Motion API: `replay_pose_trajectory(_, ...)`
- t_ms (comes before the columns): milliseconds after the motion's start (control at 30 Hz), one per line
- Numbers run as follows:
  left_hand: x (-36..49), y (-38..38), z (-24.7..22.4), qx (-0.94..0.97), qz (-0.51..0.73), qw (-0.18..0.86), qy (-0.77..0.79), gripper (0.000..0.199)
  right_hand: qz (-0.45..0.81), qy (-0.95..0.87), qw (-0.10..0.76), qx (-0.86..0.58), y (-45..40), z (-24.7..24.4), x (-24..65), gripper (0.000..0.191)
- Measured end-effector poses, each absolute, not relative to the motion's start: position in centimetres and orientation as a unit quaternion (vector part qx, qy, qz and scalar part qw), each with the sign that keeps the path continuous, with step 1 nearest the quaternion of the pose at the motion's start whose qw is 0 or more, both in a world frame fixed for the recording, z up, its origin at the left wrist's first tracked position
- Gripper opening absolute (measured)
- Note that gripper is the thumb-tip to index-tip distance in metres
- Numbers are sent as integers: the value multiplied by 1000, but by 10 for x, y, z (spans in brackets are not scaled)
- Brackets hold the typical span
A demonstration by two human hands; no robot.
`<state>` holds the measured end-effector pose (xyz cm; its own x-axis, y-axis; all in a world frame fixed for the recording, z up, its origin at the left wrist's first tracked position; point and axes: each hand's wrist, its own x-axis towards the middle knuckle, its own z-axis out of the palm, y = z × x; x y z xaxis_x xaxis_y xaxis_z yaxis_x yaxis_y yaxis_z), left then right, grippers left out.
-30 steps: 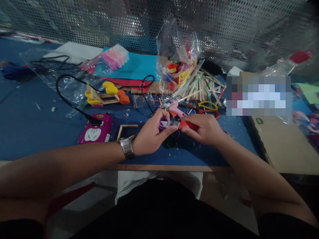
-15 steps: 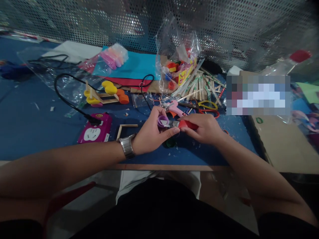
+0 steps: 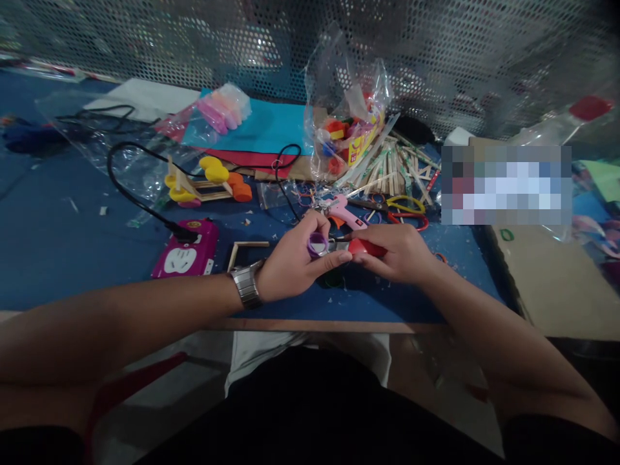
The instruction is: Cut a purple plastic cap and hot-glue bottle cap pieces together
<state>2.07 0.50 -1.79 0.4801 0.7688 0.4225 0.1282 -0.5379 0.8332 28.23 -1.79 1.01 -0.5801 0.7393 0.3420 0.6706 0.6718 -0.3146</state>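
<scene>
Left hand [image 3: 290, 263]: gripping purple ring [image 3: 310, 245] | right hand [image 3: 402, 250]: gripping red tool [image 3: 361, 247], apparently bladed | risk: a slip could nick left thumb [image 3: 333, 259]

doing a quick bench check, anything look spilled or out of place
Yes: small scraps are strewn over the blue tabletop, and the wooden sticks lie in a loose, uneven heap. It looks untidy; no damage stands out.

A grey perforated screen [image 3: 194, 48] rises along the far side of a blue table [image 3: 58, 206], glinting in patches under dim light, while a brown edge [image 3: 339, 326] runs along the near side, above a grey floor [image 3: 198, 378] where a red strip [image 3: 135, 382], possibly part of a stool, slants in shadow.
</scene>
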Motion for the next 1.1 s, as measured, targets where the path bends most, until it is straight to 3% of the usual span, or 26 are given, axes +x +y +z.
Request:
replay_pose_trajectory(400, 23, 2, -17, 771, 421, 380, 291, 39, 67, -889, 236, -387, -17, 8, 282, 58)
replay_pose_trajectory(633, 26, 4, -24, 691, 468, 456, 309, 50, 69, -877, 253, -403, -16, 7, 284, 51)
replay_pose_trajectory(800, 26, 4, -23, 666, 486, 490, 284, 42, 56, -862, 275, -422, -16, 7, 284, 54)
replay_pose_trajectory(967, 25, 1, -23, 712, 449, 461, 281, 33, 46, -869, 259, -418, -16, 5, 283, 55)
replay_pose_trajectory(1100, 25, 1, -25, 735, 463, 403, 287, 40, 38, -874, 265, -406, -16, 4, 283, 52)
